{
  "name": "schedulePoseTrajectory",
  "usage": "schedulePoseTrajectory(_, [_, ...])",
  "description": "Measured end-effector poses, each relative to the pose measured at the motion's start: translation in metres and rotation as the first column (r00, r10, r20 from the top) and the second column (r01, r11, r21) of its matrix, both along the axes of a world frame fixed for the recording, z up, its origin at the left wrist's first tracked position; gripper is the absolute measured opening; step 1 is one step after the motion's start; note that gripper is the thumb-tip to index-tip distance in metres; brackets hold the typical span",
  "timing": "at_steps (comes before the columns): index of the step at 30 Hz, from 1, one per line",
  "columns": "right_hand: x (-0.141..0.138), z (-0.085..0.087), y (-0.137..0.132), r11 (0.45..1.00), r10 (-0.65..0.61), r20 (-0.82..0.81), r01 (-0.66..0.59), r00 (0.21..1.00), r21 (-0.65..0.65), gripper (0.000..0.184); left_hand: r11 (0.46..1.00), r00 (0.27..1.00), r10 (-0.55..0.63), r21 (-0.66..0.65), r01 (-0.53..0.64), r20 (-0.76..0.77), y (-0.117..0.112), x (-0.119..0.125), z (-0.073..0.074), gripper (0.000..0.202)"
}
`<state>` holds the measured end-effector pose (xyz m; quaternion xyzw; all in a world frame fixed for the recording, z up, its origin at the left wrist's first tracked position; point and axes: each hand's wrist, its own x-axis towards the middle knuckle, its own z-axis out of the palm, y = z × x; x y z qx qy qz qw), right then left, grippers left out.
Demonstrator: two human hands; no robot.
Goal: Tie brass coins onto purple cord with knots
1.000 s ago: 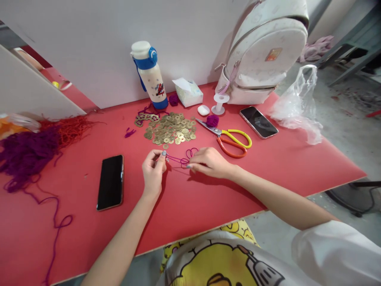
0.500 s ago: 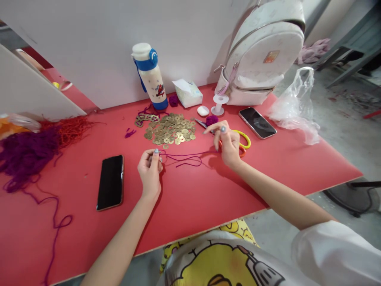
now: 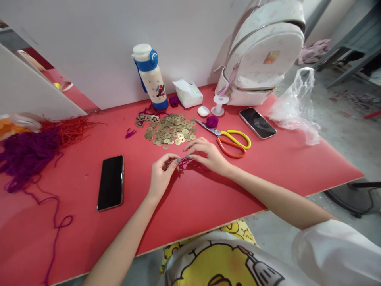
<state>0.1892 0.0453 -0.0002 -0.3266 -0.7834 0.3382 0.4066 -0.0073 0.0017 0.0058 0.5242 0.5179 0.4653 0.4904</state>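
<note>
A length of purple yarn [image 3: 185, 163] is bunched in loops between my two hands, over the front middle of the red table [image 3: 190, 206]. My left hand [image 3: 163, 171] pinches it between thumb and fingertips. From the other side my right hand [image 3: 208, 157] has its thumb and fingertips on the same yarn, close against the left fingertips. Just beyond the hands lies a heap of brass coins with holes [image 3: 171, 129]. Scissors [image 3: 229, 140] with one yellow and one orange handle lie beyond my right hand, beside a small purple yarn ball [image 3: 212, 121].
A black phone [image 3: 110, 182] lies left, another phone [image 3: 257, 123] right. Purple yarn [image 3: 29, 153] and red strands [image 3: 71, 131] are heaped at left. Along the back stand a bottle [image 3: 151, 77], a tissue pack [image 3: 189, 95], a white spool [image 3: 219, 105] and a backpack [image 3: 262, 59]; a plastic bag [image 3: 294, 107] lies right.
My right hand has come left and down from over the scissors to meet my left hand, which has moved slightly right. The yarn, stretched between them before, is now gathered in loops.
</note>
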Motion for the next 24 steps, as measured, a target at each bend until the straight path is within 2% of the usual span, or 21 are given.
schedulePoseTrajectory(10, [0.002,0.007,-0.002,0.999,0.021,0.015,-0.022,1.0,0.031,0.017,0.995,0.988,0.011,0.103,0.005,-0.154,0.003,-0.003,-0.002,0.01])
schedulePoseTrajectory(12, [0.002,0.01,-0.002,0.999,0.03,-0.027,-0.031,0.999,-0.042,0.023,0.995,0.989,0.019,0.098,-0.004,-0.149,0.003,-0.003,-0.003,0.011])
schedulePoseTrajectory(14, [0.004,0.01,-0.001,0.977,0.025,-0.115,-0.049,0.993,-0.209,0.032,0.996,0.991,0.027,0.094,-0.014,-0.134,0.003,-0.004,-0.003,0.012])
schedulePoseTrajectory(16, [0.006,0.008,0.004,0.908,-0.045,-0.263,-0.07,0.964,-0.413,0.039,0.996,0.992,0.034,0.088,-0.023,-0.12,0.004,-0.004,-0.004,0.014])
schedulePoseTrajectory(18, [0.01,0.004,0.012,0.823,-0.176,-0.433,-0.109,0.884,-0.557,0.042,0.996,0.992,0.036,0.083,-0.027,-0.118,0.004,-0.004,-0.004,0.016])
schedulePoseTrajectory(20, [0.014,0.001,0.02,0.774,-0.298,-0.555,-0.144,0.777,-0.617,0.044,0.997,0.992,0.033,0.075,-0.024,-0.12,0.004,-0.003,-0.003,0.017])
schedulePoseTrajectory(21, [0.016,0.001,0.023,0.769,-0.331,-0.587,-0.149,0.739,-0.621,0.043,0.997,0.992,0.03,0.072,-0.022,-0.12,0.004,-0.003,-0.003,0.017])
schedulePoseTrajectory(22, [0.017,0.001,0.025,0.777,-0.343,-0.604,-0.144,0.72,-0.613,0.04,0.997,0.993,0.029,0.07,-0.021,-0.118,0.003,-0.003,-0.003,0.017])
schedulePoseTrajectory(24, [0.018,0.003,0.027,0.814,-0.329,-0.6,-0.103,0.73,-0.571,0.033,0.998,0.993,0.032,0.066,-0.025,-0.111,0.003,-0.003,-0.003,0.016])
